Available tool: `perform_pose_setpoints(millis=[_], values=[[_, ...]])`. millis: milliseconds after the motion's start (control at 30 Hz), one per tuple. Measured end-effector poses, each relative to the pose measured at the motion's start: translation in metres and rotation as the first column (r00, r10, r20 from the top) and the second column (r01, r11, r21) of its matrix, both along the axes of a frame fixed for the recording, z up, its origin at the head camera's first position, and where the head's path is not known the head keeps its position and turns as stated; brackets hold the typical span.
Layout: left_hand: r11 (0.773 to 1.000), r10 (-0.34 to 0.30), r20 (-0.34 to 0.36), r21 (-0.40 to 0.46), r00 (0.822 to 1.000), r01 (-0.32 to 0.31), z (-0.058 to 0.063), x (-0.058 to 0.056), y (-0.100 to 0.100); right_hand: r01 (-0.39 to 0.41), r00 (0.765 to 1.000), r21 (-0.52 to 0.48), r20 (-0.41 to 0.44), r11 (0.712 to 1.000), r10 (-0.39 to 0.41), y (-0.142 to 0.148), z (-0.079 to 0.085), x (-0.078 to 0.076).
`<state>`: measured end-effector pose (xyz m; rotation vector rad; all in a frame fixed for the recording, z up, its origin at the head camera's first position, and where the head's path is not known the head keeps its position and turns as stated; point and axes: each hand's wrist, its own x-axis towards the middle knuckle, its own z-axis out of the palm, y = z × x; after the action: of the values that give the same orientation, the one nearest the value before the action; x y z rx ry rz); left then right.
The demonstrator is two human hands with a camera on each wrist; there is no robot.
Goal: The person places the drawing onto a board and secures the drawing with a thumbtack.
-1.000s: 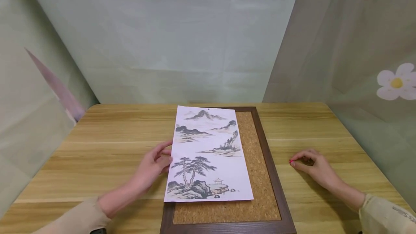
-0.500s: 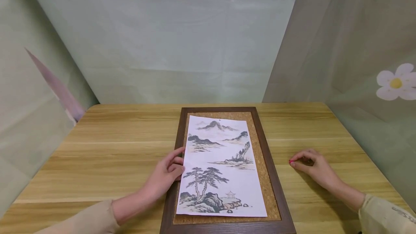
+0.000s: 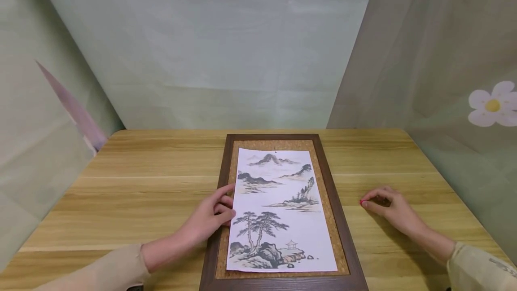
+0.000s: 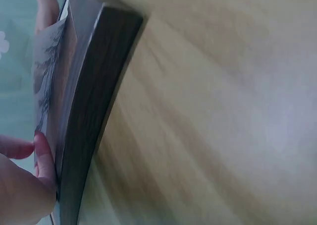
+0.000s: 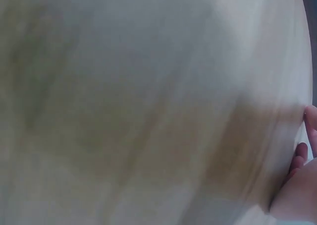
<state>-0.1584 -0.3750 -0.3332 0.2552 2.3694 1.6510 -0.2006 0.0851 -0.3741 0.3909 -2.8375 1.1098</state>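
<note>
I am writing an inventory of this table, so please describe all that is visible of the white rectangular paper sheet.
The white rectangular paper sheet looks thin and bears a grey, black and brown landscape: mountains at its far end, trees, rocks and a small pavilion at its near end. It is face up, lengthwise over a brown cork board with a dark brown frame, within that frame. The left hand grips its left edge. I cannot tell whether it rests flat everywhere.

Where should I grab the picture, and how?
Probably pinch the picture by its long left edge, coming from the left, thumb on top and fingers underneath. It's a thin sheet, so an edge should be easiest to pinch. The left hand holds it there now.
</note>
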Motion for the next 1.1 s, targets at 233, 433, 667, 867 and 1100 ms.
perform_pose_setpoints(millis=[233,433,667,867,1100], values=[[0.993,-0.076,-0.041,-0.098,0.996,0.072,0.006,-0.006,-0.002,-0.004,0.997,0.004,0.074,1.000,0.003,0.000,0.002,-0.001],[0.980,-0.095,-0.087,-0.184,0.992,0.078,0.011,-0.009,-0.001,-0.004,0.996,-0.007,0.087,1.000,0.005,-0.001,0.001,0.000],[0.952,-0.110,-0.146,-0.300,0.983,0.062,0.013,-0.011,0.000,-0.029,0.995,-0.076,0.098,0.997,0.037,-0.001,0.002,0.000],[0.926,-0.122,-0.167,-0.373,0.978,0.051,0.014,-0.010,0.000,-0.043,0.994,-0.078,0.096,0.996,0.050,-0.001,0.003,-0.001],[0.903,-0.145,-0.200,-0.426,0.969,0.047,0.016,-0.008,0.003,-0.067,0.994,-0.105,0.084,0.992,0.076,0.000,0.003,-0.002]])
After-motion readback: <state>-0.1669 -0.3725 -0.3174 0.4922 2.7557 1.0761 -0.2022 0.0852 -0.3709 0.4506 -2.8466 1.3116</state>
